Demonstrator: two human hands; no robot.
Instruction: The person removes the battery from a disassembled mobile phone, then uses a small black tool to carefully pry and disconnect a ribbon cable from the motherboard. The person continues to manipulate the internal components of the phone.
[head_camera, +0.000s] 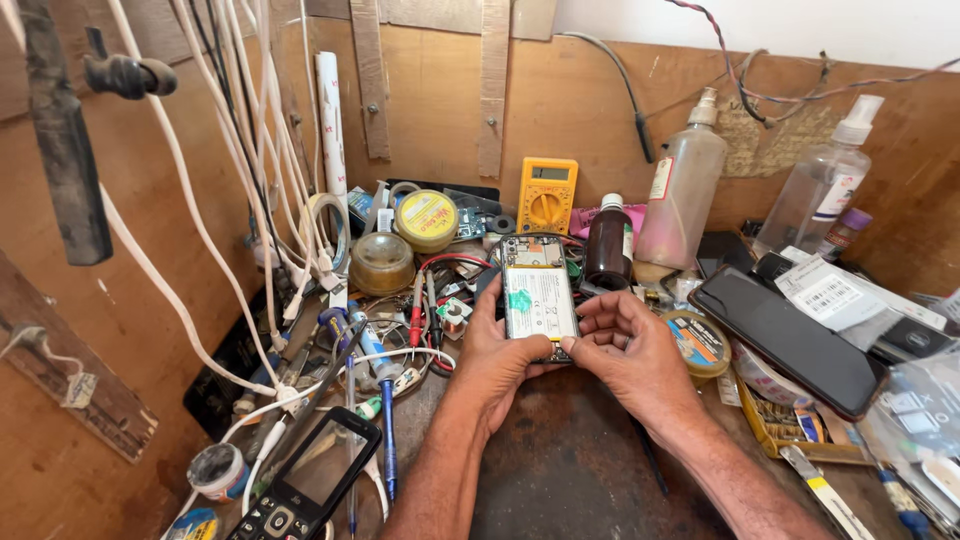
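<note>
1. Two bare hands meet at the middle of the table (570, 470), clamped from either side on an opened smartphone (538, 298) whose back cover is off, so its battery and circuit board face up.
2. At the far left, white cables (215, 180) hang in a bundle down the wooden wall; a dark keypad phone (305, 480) lies below them at the near edge, beside a blue-handled tool (385, 420).
3. Behind these stand a round amber jar (381, 262) and a yellow-lidded tin (426, 218).
4. The left hand (490, 360) closes its grip on the smartphone's left edge, thumb along the side; this seems meant to steady the phone upright and tilted towards the camera.
5. The right hand (625, 355) wraps the right edge, fingertips curled over the lower rim, likely so the exposed parts stay unobstructed.
6. A yellow multimeter (547, 193) leans against the back wall, just behind the smartphone.
7. Right of it stand a brown bottle (608, 245), a cloudy spray bottle (683, 195) and a clear spray bottle (822, 185).
8. A second smartphone (785, 340), screen dark, lies slanted on the right, near a round roll of tape (698, 343).
9. The table is dark, worn and crowded; plywood walls box it in closely.
</note>
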